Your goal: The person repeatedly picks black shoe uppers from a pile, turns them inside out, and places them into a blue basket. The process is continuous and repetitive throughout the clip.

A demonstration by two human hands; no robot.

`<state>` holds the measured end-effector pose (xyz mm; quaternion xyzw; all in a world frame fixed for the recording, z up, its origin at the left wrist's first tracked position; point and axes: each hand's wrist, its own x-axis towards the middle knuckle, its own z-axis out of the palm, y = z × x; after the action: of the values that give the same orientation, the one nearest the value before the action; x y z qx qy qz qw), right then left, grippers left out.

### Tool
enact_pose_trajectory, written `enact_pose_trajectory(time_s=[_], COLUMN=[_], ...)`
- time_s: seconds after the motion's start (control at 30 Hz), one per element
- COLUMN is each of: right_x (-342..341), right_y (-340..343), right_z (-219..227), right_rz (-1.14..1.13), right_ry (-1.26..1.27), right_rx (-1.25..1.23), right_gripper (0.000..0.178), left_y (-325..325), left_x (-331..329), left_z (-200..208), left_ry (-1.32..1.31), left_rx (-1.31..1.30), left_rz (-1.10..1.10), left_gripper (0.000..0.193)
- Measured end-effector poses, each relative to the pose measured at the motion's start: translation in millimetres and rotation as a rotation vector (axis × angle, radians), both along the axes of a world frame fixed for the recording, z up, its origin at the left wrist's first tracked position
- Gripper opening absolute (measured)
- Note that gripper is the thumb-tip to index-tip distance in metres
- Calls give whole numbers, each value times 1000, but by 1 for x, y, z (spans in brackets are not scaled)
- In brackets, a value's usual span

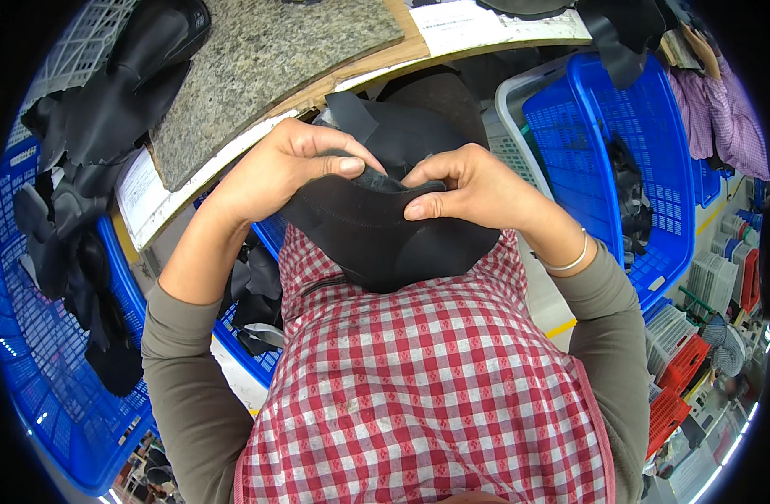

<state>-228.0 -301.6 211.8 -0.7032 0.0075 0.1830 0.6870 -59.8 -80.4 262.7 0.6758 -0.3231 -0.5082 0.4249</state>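
A black leather shoe upper (pixel 393 239) with a stitched line lies across my lap, its top edge raised between my hands. My left hand (pixel 305 164) pinches that edge between thumb and index finger, on the left. A short way to the right, my right hand (pixel 460 185) grips the same edge, thumb on the outer face and fingers on the inner side. Greyish lining shows along the fold between my fingertips. Behind it, a dark flap (pixel 351 116) of the piece sticks up near the table edge.
A stone slab (pixel 259 67) rests on the table ahead, with printed paper (pixel 460 29) beside it. Black leather pieces (pixel 150 92) hang at the left over a blue basket (pixel 49 403). More blue baskets (pixel 591 126) stand at the right. A person in a checked sleeve (pixel 717 118) is at the far right.
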Motion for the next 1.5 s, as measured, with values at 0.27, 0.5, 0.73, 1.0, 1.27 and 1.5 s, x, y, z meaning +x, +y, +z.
enact_pose_trajectory(time_s=[0.27,0.5,0.73,1.0,1.27,1.5], right_x=[-6,-4,-5,-4,-7,16], right_y=[7,3,10,23,18,30], right_z=[1,6,11,1,-5,10], right_rz=[-68,40,-23,-103,-191,-52], right_ry=[-34,-132,-198,-219,-174,-212], right_rx=[138,42,-82,-66,-134,-116], right_gripper=[26,25,30,28,21,33], left_y=[0,-4,-2,3,23,27], left_x=[-7,-10,-8,-6,-32,-51], left_z=[8,11,6,-2,11,15], left_ry=[40,-58,133,76,-326,-362], left_rx=[-80,-136,-115,-175,36,-33], left_rz=[-4,-62,2,18,269,387], left_gripper=[18,17,8,9,28,43])
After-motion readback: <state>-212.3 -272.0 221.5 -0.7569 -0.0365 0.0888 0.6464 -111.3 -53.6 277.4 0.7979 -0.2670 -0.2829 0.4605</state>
